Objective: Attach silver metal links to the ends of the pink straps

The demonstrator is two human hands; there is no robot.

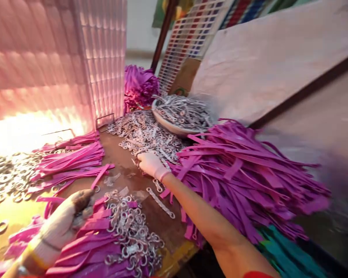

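My left hand (72, 212), in a pale glove with dark fingertips, is closed over the near left part of the table. A magenta strap (100, 177) runs up from its fingertips, and a small metal ring (97, 189) shows beside them. My right hand (151, 164), also gloved, reaches to the near edge of a heap of metal link strips (146, 129). Its fingers curl downward, and what they grip is hidden. One loose link strip (161, 202) lies on the brown tabletop (116, 144) below that hand.
A heaped bowl (171, 127) stands behind the link pile. Magenta straps (234, 166) spread along the right, others (75, 156) lie left. Metal rings (11, 173) cover the far left. More metal pieces (130, 231) rest on straps in front. A translucent panel (104, 58) rises at left.
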